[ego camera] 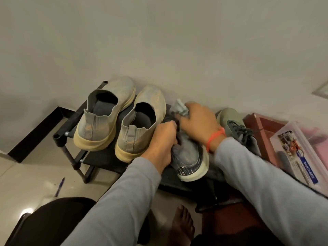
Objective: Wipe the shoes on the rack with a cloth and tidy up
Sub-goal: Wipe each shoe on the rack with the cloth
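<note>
While the left hand curls round the collar of a grey shoe to keep it from sliding, the right hand bunches a grey cloth in its fingers and presses it onto the shoe's front, by the laces. That split looks deliberate: one hand steadies, the other rubs. Both wrists bend downward, grey sleeves reaching in from below, and an orange band circles the right wrist. The shoe sits heel toward the person on the top shelf of the black rack, toe pointing at the wall. Its mate lies just to the right, partly hidden by the right arm. To the left stands a beige pair, heels outward, side by side. A clear box stands at the far right, and a pen lies on the floor.
</note>
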